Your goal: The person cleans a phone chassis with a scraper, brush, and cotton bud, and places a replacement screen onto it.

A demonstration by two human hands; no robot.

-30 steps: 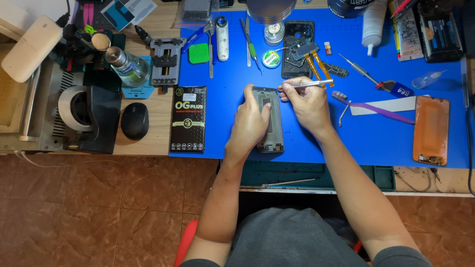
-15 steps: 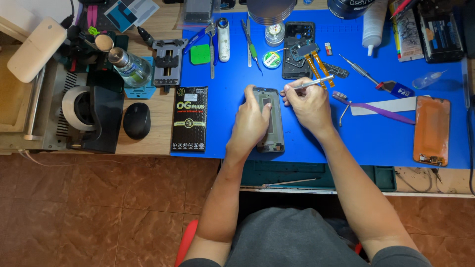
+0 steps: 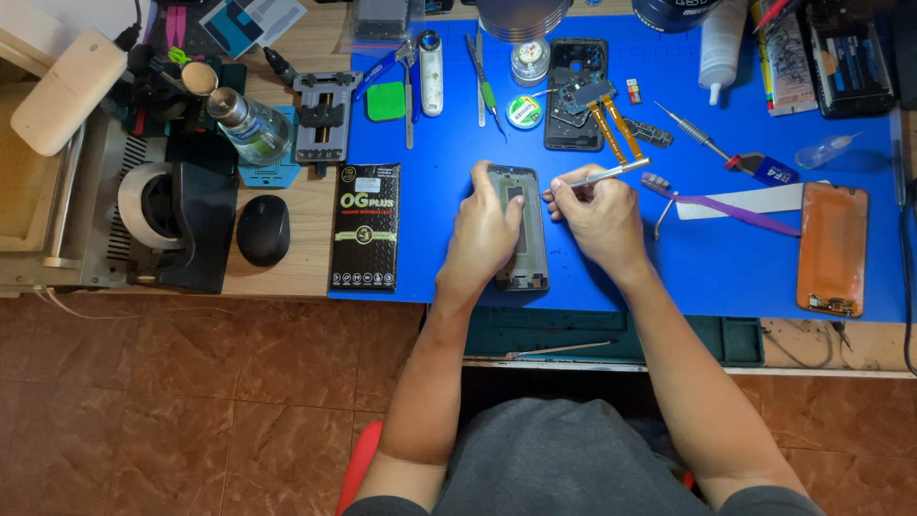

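Here, seen from above: an opened phone frame (image 3: 523, 229) lying flat and lengthwise near the middle of a blue work mat (image 3: 430, 239). Left hand (image 3: 483, 234) draped over the frame's left edge, fingers curled down onto it, pinning it to the mat. Right hand (image 3: 597, 215) just right of the frame, closed around a slim metal tool (image 3: 602, 176); tool tilted, handle pointing up and to the right, tip at the frame's upper right edge; cannot tell whether touching.

Left of the frame, a black flat box (image 3: 365, 227) with green print, resting across the mat's left border. Further left, on the wooden desk (image 3: 287, 277), a black mouse (image 3: 263, 229) and a tape dispenser (image 3: 177, 215) with a pale roll. Above those, a clear glass bottle (image 3: 250, 124) lying tilted, and a grey metal clamp fixture (image 3: 328, 115).

Along the top of the mat: a green square pad (image 3: 386, 100), a white stick-shaped device (image 3: 431, 59), a small round tin (image 3: 523, 111), and a second black phone shell (image 3: 576, 94) with orange ribbon cables across it. Right of the hand, a purple toothbrush (image 3: 721, 202) lying over a white strip (image 3: 745, 201), and well to the right an orange-backed screen panel (image 3: 833, 248) lying flat. A white squeeze bottle (image 3: 721, 48) near the top right.
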